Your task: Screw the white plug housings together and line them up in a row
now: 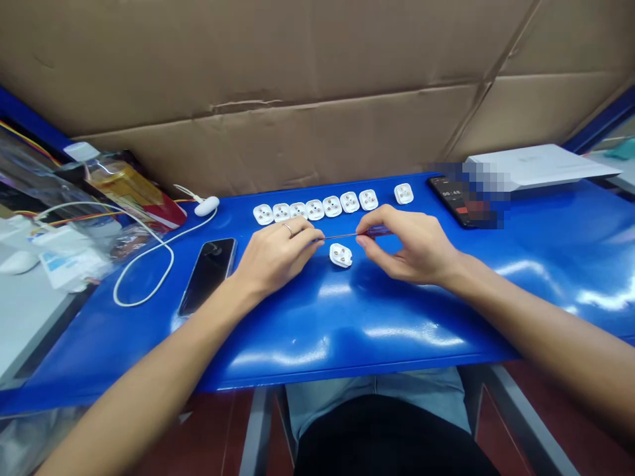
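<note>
My right hand (407, 244) pinches a thin screwdriver (347, 235) with a dark blue handle, its metal shaft pointing left. The shaft's tip reaches the curled fingers of my left hand (278, 254), which hide whatever may be there. Just below the shaft, a white plug insert (340, 255) lies on the blue table (347, 330), between my hands. Several similar white inserts (314, 209) stand in a row beyond my hands, and another one (403, 194) lies apart to their right.
A black smartphone (207, 276) and a white cable (149, 258) lie to the left. Another phone (449, 201) showing a timer sits far right, near a white flat box (540, 165). Cardboard (248, 79) forms the back wall. Packaging and wires crowd the left end.
</note>
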Tool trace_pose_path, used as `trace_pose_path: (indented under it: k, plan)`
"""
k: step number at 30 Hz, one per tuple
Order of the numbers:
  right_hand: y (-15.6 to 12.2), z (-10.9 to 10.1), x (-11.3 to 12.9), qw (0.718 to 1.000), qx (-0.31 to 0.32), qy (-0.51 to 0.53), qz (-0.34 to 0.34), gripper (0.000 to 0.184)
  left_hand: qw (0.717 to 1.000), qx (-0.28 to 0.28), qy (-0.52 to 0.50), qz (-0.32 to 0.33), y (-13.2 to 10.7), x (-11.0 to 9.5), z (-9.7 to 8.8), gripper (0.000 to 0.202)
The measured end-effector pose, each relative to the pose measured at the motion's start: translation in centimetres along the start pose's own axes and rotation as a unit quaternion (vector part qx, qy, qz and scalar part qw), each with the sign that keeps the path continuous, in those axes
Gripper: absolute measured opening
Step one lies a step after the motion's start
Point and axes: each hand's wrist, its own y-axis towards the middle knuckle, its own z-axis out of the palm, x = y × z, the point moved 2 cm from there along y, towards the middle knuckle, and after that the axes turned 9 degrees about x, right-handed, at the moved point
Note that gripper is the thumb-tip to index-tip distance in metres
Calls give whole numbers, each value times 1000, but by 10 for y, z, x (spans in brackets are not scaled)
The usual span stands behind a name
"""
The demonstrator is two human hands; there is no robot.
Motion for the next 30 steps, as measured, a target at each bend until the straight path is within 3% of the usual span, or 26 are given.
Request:
trace_pose_path:
  k: [5, 9, 13, 16, 20, 30]
  plan:
    - [0, 1, 0, 1000, 8, -7, 0, 8, 998, 11, -60, -32, 0, 0, -3, 21]
    - [0, 0, -2, 1000, 1, -7, 3, 10, 988, 4, -137, -75, 1, 0, -4, 40]
    - [0, -6, -1, 999, -32, -5, -3, 10, 947, 46, -292, -124, 3, -6, 7, 58]
    - [0, -12, 0, 999, -40, 0, 35, 10, 908, 87, -375, -163, 3, -11, 16, 57]
    - [-1, -14, -1, 996, -34, 9, 79, 7, 892, 108, -403, -175, 3, -13, 19, 48]
    - [-3, -10, -3, 997, -5, 38, 71, 9, 889, 114, -403, -184, 3, -10, 18, 47]
